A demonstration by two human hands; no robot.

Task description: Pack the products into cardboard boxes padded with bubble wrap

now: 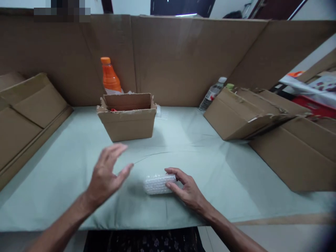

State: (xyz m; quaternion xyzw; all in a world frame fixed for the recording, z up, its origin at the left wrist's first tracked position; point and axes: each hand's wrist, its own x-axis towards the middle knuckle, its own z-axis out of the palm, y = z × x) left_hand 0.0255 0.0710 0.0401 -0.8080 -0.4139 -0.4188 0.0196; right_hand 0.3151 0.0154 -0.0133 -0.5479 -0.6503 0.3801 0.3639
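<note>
A small roll of clear bubble wrap (158, 184) lies sideways near the front of the table; whether anything is inside it cannot be made out. My right hand (185, 187) grips its right end, thumb in front and fingers behind. To the left, my left hand (109, 173) hovers over the cloth with thumb and fingers apart, holding nothing. Beyond that hand stands an open cardboard box (128, 125), with a bit of something red just showing inside.
Behind the box stands an orange bottle (110, 77). A clear bottle (213, 93) leans by the cardboard boxes (236, 112) at right. Cardboard panels (199, 59) wall off the back, and more cardboard (28, 108) stands at left. Pale green cloth (183, 140) covers the table.
</note>
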